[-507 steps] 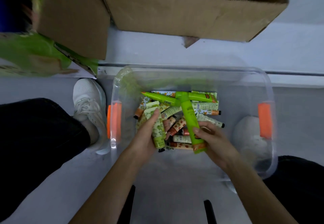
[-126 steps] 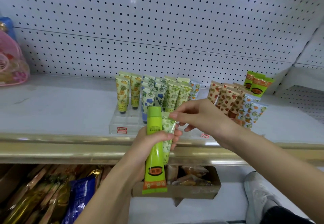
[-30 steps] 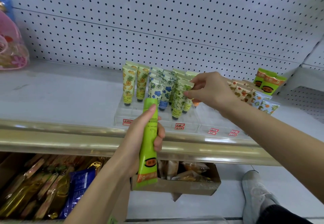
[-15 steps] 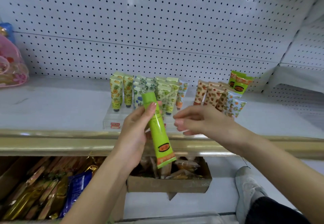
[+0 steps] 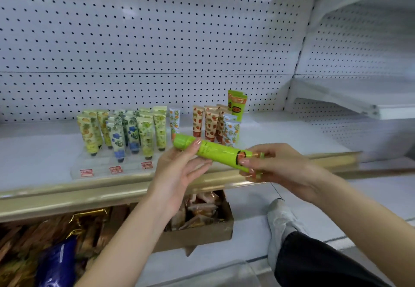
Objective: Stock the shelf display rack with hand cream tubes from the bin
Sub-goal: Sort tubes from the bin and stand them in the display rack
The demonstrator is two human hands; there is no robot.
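"Which way is it lying, from where you stand?"

"The green tube [image 5: 215, 153] is nearly level, with its long axis running across the front of the rack [image 5: 98, 165], not toward it. The round cap end sits a touch higher and points to the side of the rack where the leafy-patterned small tubes [image 5: 143, 134] stand cap-down. The flat end dips toward the side with the strawberry-printed ones."

"Is it in the rack?"

"No. It's up in the air on the near side of the rack, not touching it."

"Who's got hold of it?"

"Both. The left hand [image 5: 177, 174] has the cap end lightly, with one fingertip over the top, the other fingers underneath, all fairly straight, palm up. The right hand [image 5: 276, 167] pinches the flat end between thumb and curled fingers."

"Can you read the label?"

"Too blurred. I can make out an orange mark near the flat end, and that end is mostly covered by the right hand's fingers. The red tags on the rack's front are unreadable too."

"Anything else?"

"Two taller green tubes [image 5: 237, 104] stand behind the rack's far corner. Below the rack, a cardboard box [image 5: 202, 235] of wrapped packets is partly hidden by the left forearm. A pale shoe [image 5: 278, 217] shows beside it, cut off by a dark trouser leg."
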